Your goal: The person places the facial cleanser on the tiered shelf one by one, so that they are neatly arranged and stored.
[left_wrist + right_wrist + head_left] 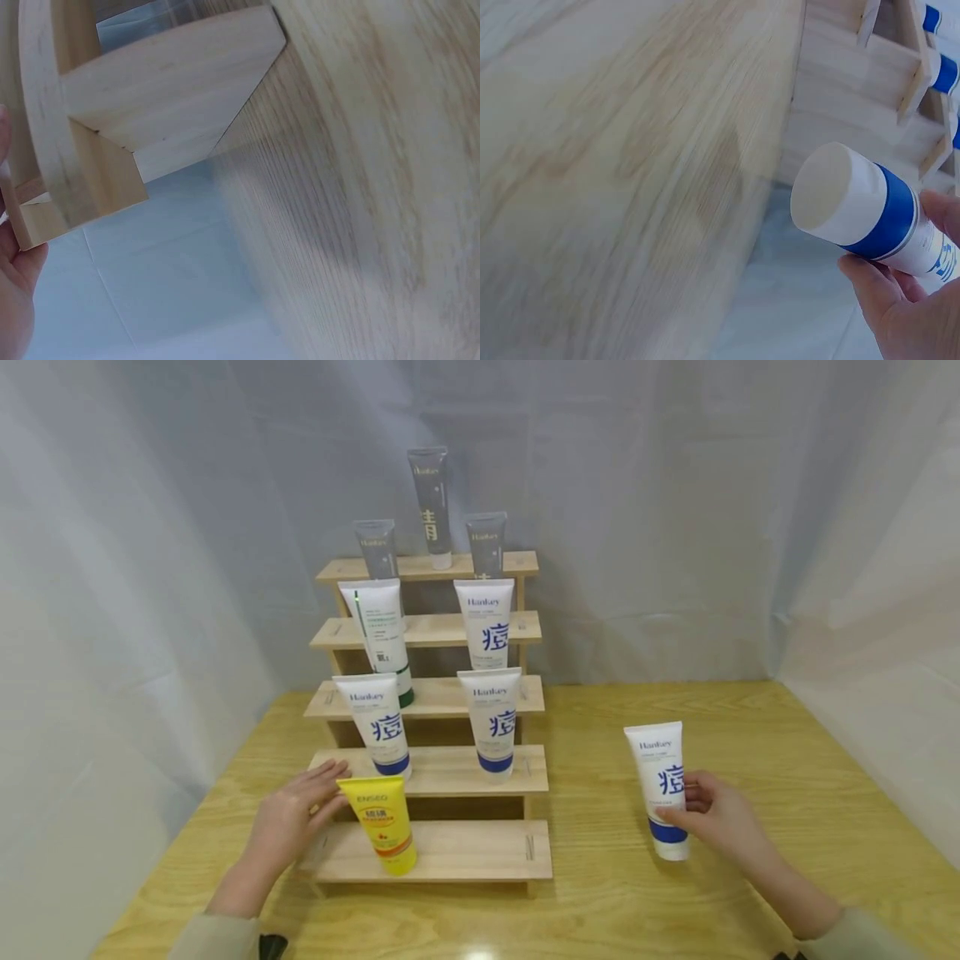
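Observation:
My right hand grips a white squeeze tube with a blue band and blue lettering, thumb across its front. The tube is held cap down to the right of the stand; the right wrist view shows its flat white cap clear above the tabletop. At the stand's left side, my left hand holds the end of the second shelf from the bottom, fingers on top and thumb lower at the front. Part of that hand shows against the shelf corner in the left wrist view. A yellow tube stands beside it on the lowest shelf.
The stepped wooden display stand rises in several tiers on the wood-grain table. Two white-and-blue tubes stand on the second shelf; above are another alike, a white-and-green tube and three grey tubes. Pale curtains hang behind.

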The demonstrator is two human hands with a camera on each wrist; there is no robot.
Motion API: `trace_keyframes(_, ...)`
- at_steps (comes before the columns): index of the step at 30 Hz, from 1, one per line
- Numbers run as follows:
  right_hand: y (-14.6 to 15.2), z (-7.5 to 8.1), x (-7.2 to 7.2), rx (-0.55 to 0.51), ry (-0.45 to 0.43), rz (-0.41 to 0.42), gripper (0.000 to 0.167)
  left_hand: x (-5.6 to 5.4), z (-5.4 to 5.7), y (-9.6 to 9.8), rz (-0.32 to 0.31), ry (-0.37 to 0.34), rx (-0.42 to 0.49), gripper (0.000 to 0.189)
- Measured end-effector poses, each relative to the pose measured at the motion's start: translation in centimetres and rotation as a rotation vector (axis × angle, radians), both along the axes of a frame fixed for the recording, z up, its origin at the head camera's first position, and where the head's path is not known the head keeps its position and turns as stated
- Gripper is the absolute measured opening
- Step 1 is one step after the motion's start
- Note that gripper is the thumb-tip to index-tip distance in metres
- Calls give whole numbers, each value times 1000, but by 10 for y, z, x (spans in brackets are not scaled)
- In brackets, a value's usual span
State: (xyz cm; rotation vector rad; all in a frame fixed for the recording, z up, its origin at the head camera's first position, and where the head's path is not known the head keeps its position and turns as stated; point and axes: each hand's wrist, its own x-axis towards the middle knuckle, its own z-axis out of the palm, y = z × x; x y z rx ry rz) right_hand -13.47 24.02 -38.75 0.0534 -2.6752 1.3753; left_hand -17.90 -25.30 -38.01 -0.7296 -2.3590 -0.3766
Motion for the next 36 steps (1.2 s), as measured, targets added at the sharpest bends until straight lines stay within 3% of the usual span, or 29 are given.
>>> trace_keyframes(8,-31,8,4,-134,-54,39,51,1,1,0,-1,1,0,29)
trace_keyframes(15,-59,10,5,-284,-34,108,52,1,1,0,-12,6,6,28)
trace_keyframes(24,-97,13,5,-351,-30,160,54,-1,-1,-1,-17,12,10,28)
trace_keyframes(36,-145,7,-1,-361,78,318,55,1,1,0,-25,35,0,27)
